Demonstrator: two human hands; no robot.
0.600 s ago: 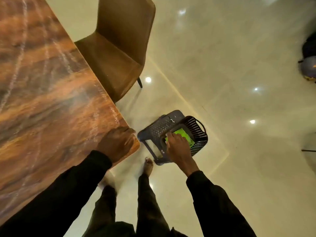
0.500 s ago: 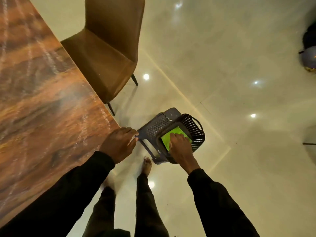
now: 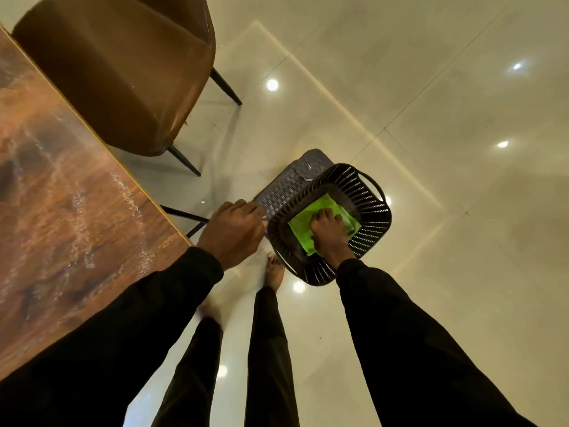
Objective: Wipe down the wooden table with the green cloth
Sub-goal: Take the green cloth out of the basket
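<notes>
Wiping not begun: green cloth [image 3: 303, 224] lies in the slatted black basket [image 3: 374, 192] on a stool beside the table [image 3: 61, 211], right hand [image 3: 328, 232] curled onto it, grip unclear; left hand [image 3: 234, 232] loosely curled, empty.

No legible text, labels, brands, nos. or signs anywhere in view: none on the table [image 3: 61, 211] at 9 o'clock, the chair [image 3: 123, 72] at 11, the basket [image 3: 372, 195] at centre, or the cloth [image 3: 303, 226] inside it.
</notes>
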